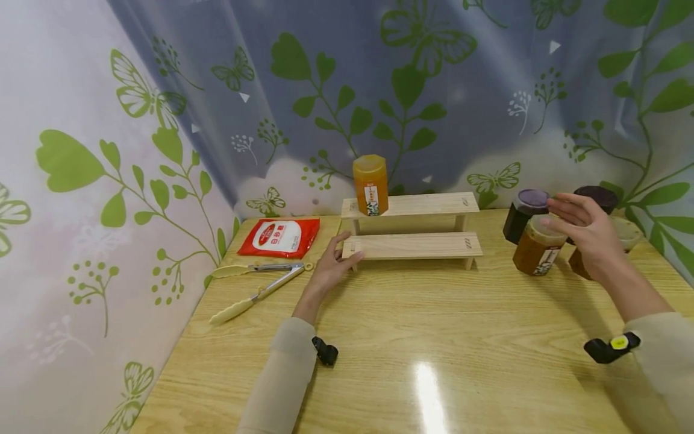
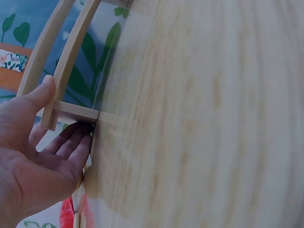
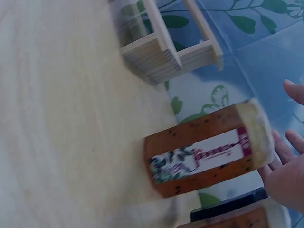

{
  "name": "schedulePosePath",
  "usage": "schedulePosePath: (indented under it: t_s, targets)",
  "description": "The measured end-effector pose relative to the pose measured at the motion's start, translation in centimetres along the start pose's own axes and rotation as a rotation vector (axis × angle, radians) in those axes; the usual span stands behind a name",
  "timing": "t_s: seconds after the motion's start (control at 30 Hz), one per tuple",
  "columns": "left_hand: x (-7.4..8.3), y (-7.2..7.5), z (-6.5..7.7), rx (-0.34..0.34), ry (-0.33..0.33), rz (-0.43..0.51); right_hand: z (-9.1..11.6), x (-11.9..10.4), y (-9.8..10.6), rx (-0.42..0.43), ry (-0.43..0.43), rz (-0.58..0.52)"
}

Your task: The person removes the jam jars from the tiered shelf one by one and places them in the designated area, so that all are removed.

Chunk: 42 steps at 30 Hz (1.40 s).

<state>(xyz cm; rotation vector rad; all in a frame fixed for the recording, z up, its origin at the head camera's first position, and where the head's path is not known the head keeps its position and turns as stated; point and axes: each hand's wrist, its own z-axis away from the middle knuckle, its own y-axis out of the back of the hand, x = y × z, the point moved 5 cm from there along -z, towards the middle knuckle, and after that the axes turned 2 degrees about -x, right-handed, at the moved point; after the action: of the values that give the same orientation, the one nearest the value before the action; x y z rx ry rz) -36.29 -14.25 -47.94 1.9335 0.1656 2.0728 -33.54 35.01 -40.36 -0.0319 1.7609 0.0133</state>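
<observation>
My left hand (image 1: 332, 265) holds the left end of a two-step wooden rack (image 1: 414, 246), its thumb on the lower shelf. In the left wrist view the fingers (image 2: 71, 147) curl in beside the rack's short leg (image 2: 76, 111). A jar of orange contents (image 1: 371, 187) stands on the upper shelf at its left end. At the right, my right hand (image 1: 593, 232) hovers over a group of jars with fingers loosely spread. Nearest it are a brown jar with a pale lid (image 1: 538, 248) and a dark jar with a purple lid (image 1: 525, 214).
Behind the right hand stand another dark-lidded jar (image 1: 596, 194) and a second brown jar (image 1: 629, 234). Left of the rack lie a red and white packet (image 1: 281, 237) and spread tongs (image 1: 265, 289). A patterned curtain (image 1: 336, 90) rises behind the wooden table (image 1: 379, 337).
</observation>
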Motion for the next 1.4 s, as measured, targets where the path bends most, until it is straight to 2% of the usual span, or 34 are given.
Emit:
schedulePosePath:
  t_s: [0.1,0.4,0.83,1.03,1.4]
  targets:
    - [0.0,0.0,0.1,-0.001,0.002,0.003,-0.5,-1.0,-0.3,-0.005,0.026,-0.022]
    - [0.0,0.1,0.0,0.002,-0.001,0.016,-1.7,-2.6,-2.7,-0.061,0.040,0.015]
    - [-0.2,0.0,0.0,-0.004,0.008,0.036,-3.4,-2.5,-8.3,-0.186,-0.039,0.174]
    - [-0.1,-0.1,0.0,-0.015,0.012,0.038,-4.5,-2.7,-11.1,-0.220,-0.058,0.135]
    - [-0.2,0.0,-0.1,-0.006,0.003,0.026,-6.4,-3.3,-15.9,-0.251,-0.028,0.044]
